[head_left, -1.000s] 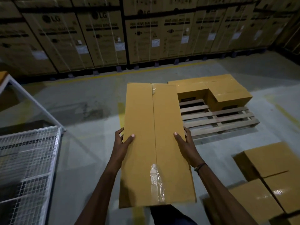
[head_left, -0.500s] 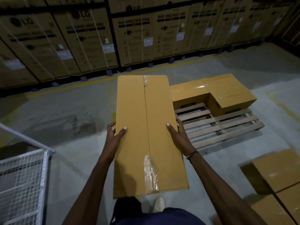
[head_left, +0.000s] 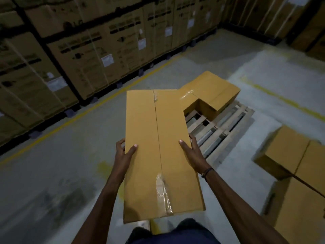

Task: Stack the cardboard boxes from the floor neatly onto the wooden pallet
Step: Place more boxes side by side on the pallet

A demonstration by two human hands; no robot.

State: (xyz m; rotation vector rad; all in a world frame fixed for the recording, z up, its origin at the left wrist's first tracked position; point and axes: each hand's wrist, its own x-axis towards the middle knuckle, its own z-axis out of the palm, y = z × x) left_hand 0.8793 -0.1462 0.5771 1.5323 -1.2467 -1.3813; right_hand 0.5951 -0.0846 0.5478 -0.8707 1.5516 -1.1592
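I carry a long brown cardboard box [head_left: 158, 138] flat in front of me, taped along its middle seam. My left hand [head_left: 124, 152] grips its left edge, thumb on top. On the opposite edge my right hand [head_left: 192, 154] grips the same way. The box's far end overlaps the wooden pallet [head_left: 223, 127] ahead to the right. Cardboard boxes [head_left: 214, 92] sit on the pallet's far part; its near slats are bare. More boxes [head_left: 299, 166] lie on the floor at the right.
Tall stacked appliance cartons [head_left: 88, 55] line the back wall behind a yellow floor line [head_left: 73, 118]. More cartons [head_left: 309, 23] fill the far right corner. Grey concrete floor [head_left: 52, 173] spreads to the left. My legs [head_left: 175, 233] show below the box.
The view has swung right and closer to the pallet. The white wire cage at the left has left the frame. My grip on the box is unchanged.
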